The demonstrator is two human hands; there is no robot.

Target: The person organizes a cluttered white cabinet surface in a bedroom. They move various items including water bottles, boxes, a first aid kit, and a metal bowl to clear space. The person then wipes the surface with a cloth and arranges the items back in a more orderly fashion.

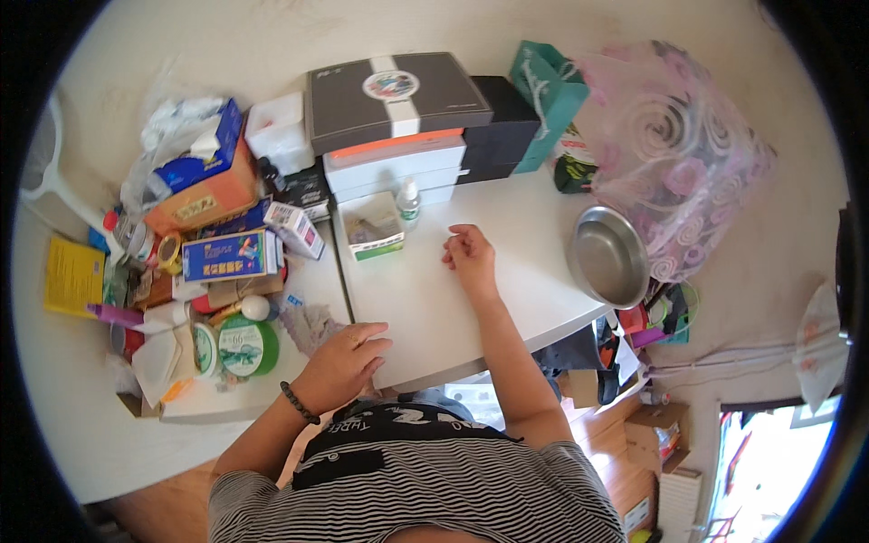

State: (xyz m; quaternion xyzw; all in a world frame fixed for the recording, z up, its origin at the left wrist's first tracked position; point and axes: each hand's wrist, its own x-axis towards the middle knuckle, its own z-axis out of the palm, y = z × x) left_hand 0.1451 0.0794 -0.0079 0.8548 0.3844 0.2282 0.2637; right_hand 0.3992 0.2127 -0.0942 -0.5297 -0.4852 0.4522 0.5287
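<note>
My left hand [342,367], with a dark bead bracelet on its wrist, is at the near edge of the white table, beside the seam between two tabletops. Its fingers are loosely stretched and hold nothing. Further right, my right hand [471,261] is over the tabletop [421,308], fingers loosely bent and apart, with nothing visible in them. Beyond it stand a small clear spray bottle [408,203] and an open white-and-green carton [376,237] with something inside that I cannot make out. A steel bowl [608,258] sits at the table's right edge.
Stacked boxes topped by a large dark gift box [396,98] line the back, beside a green paper bag [549,100]. A pink-patterned plastic bag [670,154] is at the right. Jars, a blue box [226,257] and a green round tub [249,346] crowd the left.
</note>
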